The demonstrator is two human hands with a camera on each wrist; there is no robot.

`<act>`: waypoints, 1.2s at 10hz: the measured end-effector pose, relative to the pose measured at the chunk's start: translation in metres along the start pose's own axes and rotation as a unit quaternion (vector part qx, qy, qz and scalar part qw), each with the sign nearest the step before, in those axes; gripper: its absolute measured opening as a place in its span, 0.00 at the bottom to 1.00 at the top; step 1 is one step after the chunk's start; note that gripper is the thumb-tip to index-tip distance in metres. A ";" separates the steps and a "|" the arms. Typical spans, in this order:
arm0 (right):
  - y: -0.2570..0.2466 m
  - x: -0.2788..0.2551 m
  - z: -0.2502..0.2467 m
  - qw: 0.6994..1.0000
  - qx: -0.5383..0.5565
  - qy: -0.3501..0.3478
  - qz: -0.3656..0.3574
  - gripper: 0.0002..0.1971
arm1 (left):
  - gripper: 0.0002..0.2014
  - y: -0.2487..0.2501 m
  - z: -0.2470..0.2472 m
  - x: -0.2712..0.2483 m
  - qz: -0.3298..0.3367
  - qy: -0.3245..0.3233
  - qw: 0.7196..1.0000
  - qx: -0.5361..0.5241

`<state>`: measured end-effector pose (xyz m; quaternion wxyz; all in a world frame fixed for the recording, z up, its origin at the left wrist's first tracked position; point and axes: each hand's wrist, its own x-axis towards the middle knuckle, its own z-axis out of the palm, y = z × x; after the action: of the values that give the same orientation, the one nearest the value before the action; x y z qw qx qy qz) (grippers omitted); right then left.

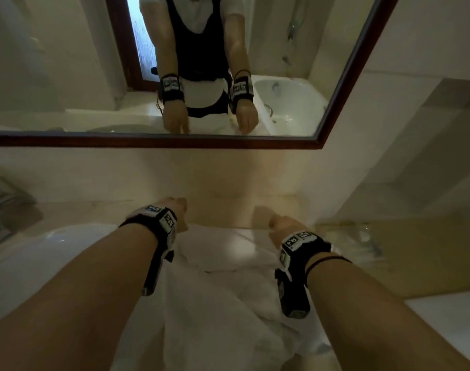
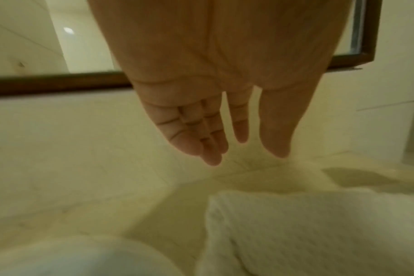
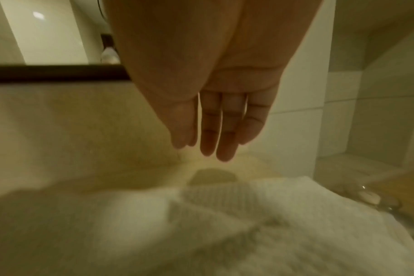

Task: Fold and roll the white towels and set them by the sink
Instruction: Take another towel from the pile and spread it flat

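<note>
A white towel [image 1: 228, 298] lies rumpled on the pale counter between my forearms, its near end hanging over the front edge. My left hand [image 1: 175, 210] hovers above the towel's far left corner with straight fingers [image 2: 201, 134] pointing down and holding nothing. My right hand [image 1: 280, 227] hovers near the far right corner, fingers [image 3: 215, 130] straight and empty too. The ribbed towel [image 2: 319, 224] shows below the left palm, and the towel [image 3: 248, 224] fills the lower right wrist view. The white sink basin [image 1: 62, 236] sits left of the towel.
A dark-framed mirror [image 1: 175, 141] hangs on the wall behind the counter. A glass tray with small items [image 1: 357, 239] stands right of the towel. A metal tap [image 1: 6, 199] sits at the far left. Bare counter [image 1: 241, 210] lies beyond the towel.
</note>
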<state>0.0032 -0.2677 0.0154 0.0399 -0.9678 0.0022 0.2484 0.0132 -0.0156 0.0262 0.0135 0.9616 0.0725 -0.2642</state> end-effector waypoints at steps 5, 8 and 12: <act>0.056 0.031 0.077 0.996 -0.079 -0.028 0.031 0.26 | 0.42 0.062 0.127 0.045 0.077 -0.121 0.987 0.070; 0.058 0.034 0.077 0.996 -0.082 0.008 0.027 0.30 | 0.16 0.066 0.095 0.013 0.133 -0.127 0.980 0.076; 0.022 0.054 0.008 0.914 0.335 0.224 -0.041 0.30 | 0.31 0.045 -0.002 0.027 -0.052 0.167 0.978 -0.118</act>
<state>0.0466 -0.2886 -0.0190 0.3701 -0.9274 0.0543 0.0078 0.0437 -0.0565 0.0135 0.1006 0.9787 0.1546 -0.0899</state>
